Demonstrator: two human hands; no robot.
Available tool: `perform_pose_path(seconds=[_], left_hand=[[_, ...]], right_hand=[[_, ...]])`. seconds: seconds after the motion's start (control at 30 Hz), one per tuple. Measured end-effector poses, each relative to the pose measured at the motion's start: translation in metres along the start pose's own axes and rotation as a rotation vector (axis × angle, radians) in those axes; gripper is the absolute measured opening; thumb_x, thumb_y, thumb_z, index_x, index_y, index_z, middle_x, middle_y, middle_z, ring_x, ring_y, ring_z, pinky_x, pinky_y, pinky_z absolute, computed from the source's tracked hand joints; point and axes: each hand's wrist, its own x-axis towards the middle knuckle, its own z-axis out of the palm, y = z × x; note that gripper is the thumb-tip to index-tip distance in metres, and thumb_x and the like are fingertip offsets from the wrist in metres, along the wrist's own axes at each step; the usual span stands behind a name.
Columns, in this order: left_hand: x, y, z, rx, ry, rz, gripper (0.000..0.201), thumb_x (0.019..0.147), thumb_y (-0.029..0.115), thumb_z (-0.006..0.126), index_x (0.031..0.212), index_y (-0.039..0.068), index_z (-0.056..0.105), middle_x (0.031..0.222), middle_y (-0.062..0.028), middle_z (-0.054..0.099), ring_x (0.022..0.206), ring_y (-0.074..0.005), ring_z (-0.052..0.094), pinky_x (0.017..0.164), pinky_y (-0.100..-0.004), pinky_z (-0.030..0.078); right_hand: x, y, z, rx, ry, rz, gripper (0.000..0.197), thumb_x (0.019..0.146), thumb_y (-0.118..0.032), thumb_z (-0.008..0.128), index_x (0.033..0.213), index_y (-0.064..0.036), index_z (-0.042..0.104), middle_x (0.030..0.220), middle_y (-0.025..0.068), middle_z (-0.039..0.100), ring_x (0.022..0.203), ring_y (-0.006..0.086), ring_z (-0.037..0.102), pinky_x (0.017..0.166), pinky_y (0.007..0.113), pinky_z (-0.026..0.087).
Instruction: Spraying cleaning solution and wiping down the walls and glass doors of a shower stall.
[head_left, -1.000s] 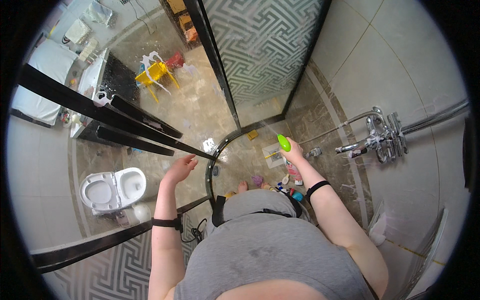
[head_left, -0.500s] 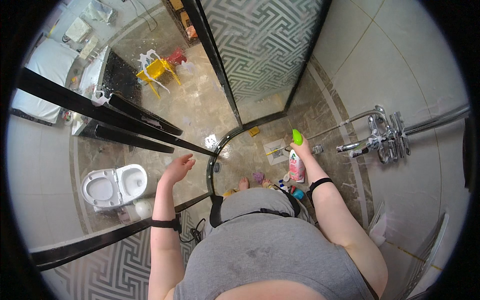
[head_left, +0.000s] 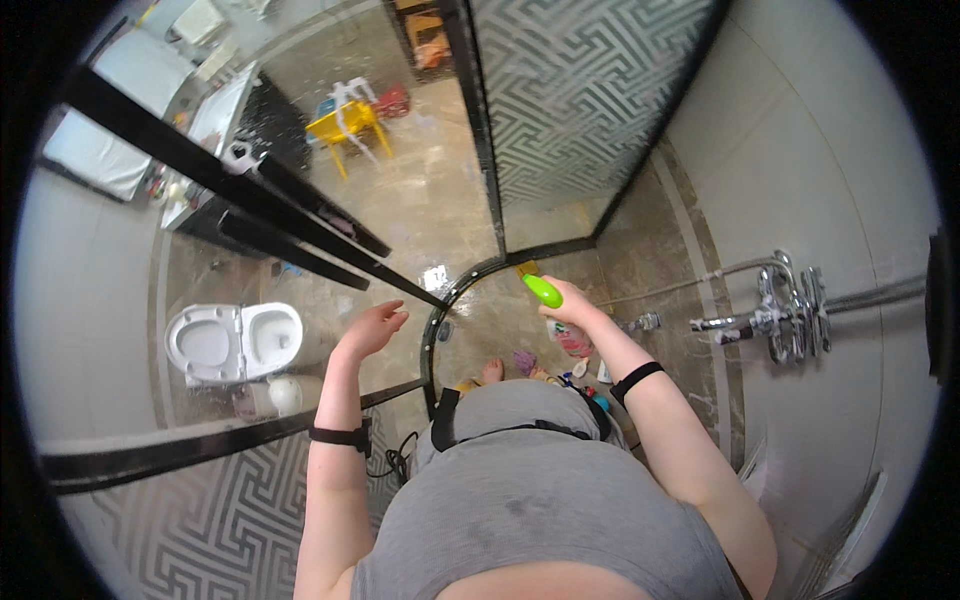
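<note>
My right hand [head_left: 568,299] is closed round the neck of a spray bottle. Its bright green spray head [head_left: 543,290] sticks out past my fingers toward the far left, and its pink-and-white body [head_left: 572,339] hangs below the hand, partly hidden by it. My left hand [head_left: 374,329] is held out in the air left of the curved black shower sill [head_left: 428,345]. Its fingers are stretched and nothing is in them. Beyond the spray head a small yellow block, like a sponge [head_left: 527,268], lies at the sill.
Black-framed sliding glass doors [head_left: 300,220] stand to the left, a patterned glass panel [head_left: 590,110] ahead. A chrome shower mixer [head_left: 775,308] with a hose is on the right wall. A purple bundle [head_left: 524,362] and small bottles lie near my feet. Farther off are a toilet [head_left: 272,337] and yellow chair [head_left: 348,125].
My right hand has swung left with the spray bottle, and the green head now points toward the far left. My left hand has shifted slightly right. The view has turned a little.
</note>
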Motion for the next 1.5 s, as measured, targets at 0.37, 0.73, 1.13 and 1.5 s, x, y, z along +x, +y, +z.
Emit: perform_pose_path(seconds=[0.37, 0.73, 1.13, 1.5], left_hand=[[-0.034, 0.001, -0.024, -0.109, 0.226, -0.008, 0.044, 0.087, 0.029, 0.053, 0.121, 0.001, 0.052, 0.111, -0.0184, 0.060, 0.101, -0.0281, 0.058, 0.086, -0.0335, 0.045], [-0.062, -0.037, -0.011, -0.156, 0.231, -0.067, 0.046, 0.087, 0.032, 0.053, 0.121, 0.001, 0.051, 0.114, -0.0183, 0.058, 0.104, -0.0278, 0.057, 0.088, -0.0330, 0.044], [-0.070, -0.051, -0.008, -0.153, 0.223, -0.100, 0.046, 0.087, 0.032, 0.053, 0.121, 0.001, 0.051, 0.112, -0.0186, 0.059, 0.103, -0.0271, 0.058, 0.087, -0.0329, 0.045], [-0.063, -0.040, -0.012, -0.121, 0.208, -0.049, 0.047, 0.087, 0.033, 0.053, 0.122, 0.001, 0.051, 0.114, -0.0186, 0.058, 0.105, -0.0281, 0.057, 0.088, -0.0338, 0.044]], right_hand=[[0.072, -0.067, 0.001, 0.075, 0.463, -0.137, 0.036, 0.067, -0.023, 0.068, 0.099, -0.0093, 0.056, 0.087, 0.0130, 0.063, 0.084, 0.0311, 0.061, 0.072, 0.039, 0.047], [0.057, -0.034, 0.040, -0.258, 0.121, 0.204, 0.043, 0.066, -0.028, 0.067, 0.104, -0.0174, 0.052, 0.099, 0.0104, 0.061, 0.098, 0.0311, 0.057, 0.079, 0.043, 0.045], [0.050, -0.026, 0.062, -0.361, -0.097, 0.101, 0.041, 0.065, -0.028, 0.069, 0.101, -0.0161, 0.054, 0.098, 0.0106, 0.062, 0.098, 0.0320, 0.057, 0.079, 0.043, 0.046], [0.074, -0.040, 0.025, -0.334, 0.029, 0.200, 0.041, 0.065, -0.027, 0.067, 0.102, -0.0138, 0.054, 0.100, 0.0122, 0.062, 0.098, 0.0323, 0.057, 0.080, 0.042, 0.046]])
